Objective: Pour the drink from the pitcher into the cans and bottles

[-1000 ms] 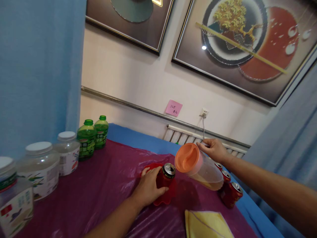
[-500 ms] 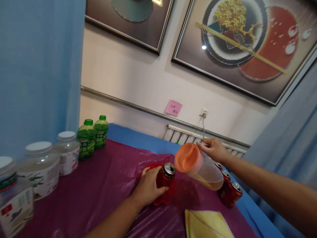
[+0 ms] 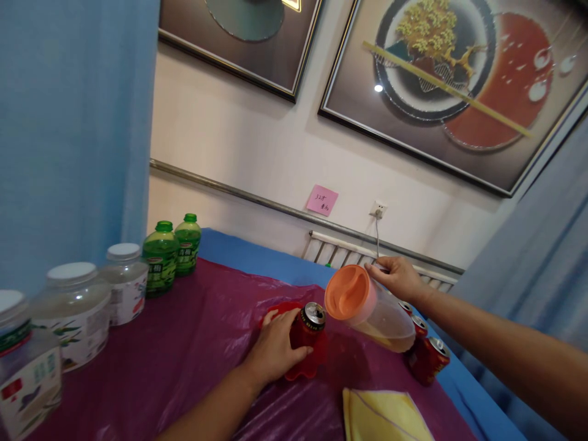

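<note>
My left hand (image 3: 275, 346) is wrapped round the side of a red drink can (image 3: 309, 324), which stands upright with its opened top showing. Under the can lies a red scallop-edged dish (image 3: 305, 369). To the right, my right hand (image 3: 399, 277) grips a clear plastic pitcher (image 3: 390, 318) with an orange lid (image 3: 348, 293). The pitcher is tilted, its lid toward the can, and a little yellowish liquid rests along its lower side. No stream between pitcher and can is visible. My right fingers partly hide the pitcher's handle.
Several red cans (image 3: 429, 360) stand at the right. A folded yellow cloth (image 3: 386, 415) lies in front on the purple table cover (image 3: 197, 367). Along the left are clear jars with white lids (image 3: 76, 312) and two green bottles (image 3: 160, 260). Behind are a radiator (image 3: 321, 248) and wall.
</note>
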The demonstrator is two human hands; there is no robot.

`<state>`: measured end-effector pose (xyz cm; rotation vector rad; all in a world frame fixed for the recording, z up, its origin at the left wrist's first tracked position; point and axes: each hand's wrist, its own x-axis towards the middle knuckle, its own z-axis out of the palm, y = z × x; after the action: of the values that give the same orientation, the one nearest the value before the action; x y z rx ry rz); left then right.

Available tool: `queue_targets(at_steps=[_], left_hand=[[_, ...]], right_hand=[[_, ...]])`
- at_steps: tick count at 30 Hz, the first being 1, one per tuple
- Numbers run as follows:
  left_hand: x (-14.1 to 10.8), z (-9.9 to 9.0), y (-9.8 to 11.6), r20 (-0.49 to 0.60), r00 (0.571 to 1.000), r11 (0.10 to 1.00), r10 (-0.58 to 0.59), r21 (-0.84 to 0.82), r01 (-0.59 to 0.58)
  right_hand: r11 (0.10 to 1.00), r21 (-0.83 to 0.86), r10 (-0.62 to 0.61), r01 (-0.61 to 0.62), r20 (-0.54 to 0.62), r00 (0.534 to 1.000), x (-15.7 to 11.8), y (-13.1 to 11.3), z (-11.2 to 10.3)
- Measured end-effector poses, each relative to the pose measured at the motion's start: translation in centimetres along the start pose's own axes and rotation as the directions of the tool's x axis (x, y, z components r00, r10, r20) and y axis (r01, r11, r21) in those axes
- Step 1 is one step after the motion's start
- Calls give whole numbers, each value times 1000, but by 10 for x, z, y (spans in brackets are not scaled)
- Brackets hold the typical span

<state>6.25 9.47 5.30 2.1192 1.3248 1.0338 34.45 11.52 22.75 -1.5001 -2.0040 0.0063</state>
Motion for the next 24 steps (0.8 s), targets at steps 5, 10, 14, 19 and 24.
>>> queue_targets(at_steps=[5,10,14,19,24], left_hand=[[0,-1,0,-9,1000,1000,-3,0,3],[0,1,-1,-5,1000,1000,1,2,-1],[0,1,-1,-8,1000,1000,9,8,-9],[0,1,-1,-15,1000,1000,9,10,-9],[0,1,-1,-4,1000,1000,2,11,-2]], right_hand=[[1000,0,-3,3,-2,1000,-1,-2,-1],[1000,-17,-10,11,12,1000,-1,-1,-2],[1000,-21,-15,16,11,1000,0,2,-1],[999,-23,-26,26,10,1000,0,3,-1],[1000,-22,-15,16,17,1000,1,4,-1]])
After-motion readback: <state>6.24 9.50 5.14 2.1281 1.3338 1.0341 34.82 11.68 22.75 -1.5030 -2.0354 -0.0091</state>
